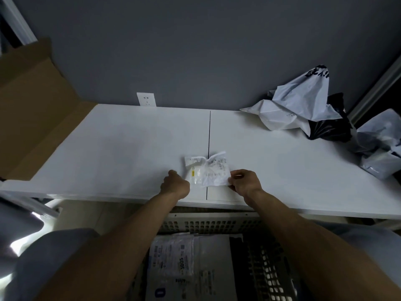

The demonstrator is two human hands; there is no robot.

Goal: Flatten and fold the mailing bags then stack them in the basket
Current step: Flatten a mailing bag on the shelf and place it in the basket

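Mailing bag [206,172] on table [108,148], left hand [175,184] beside, right hand [245,180] pinching corner

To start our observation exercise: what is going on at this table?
A person is working on a small white mailing bag at the near edge of the table. The right hand pinches its right corner; the left hand sits curled at its left side, grip unclear. Flattened bags already lie in the basket below, and crumpled bags wait at the far right.
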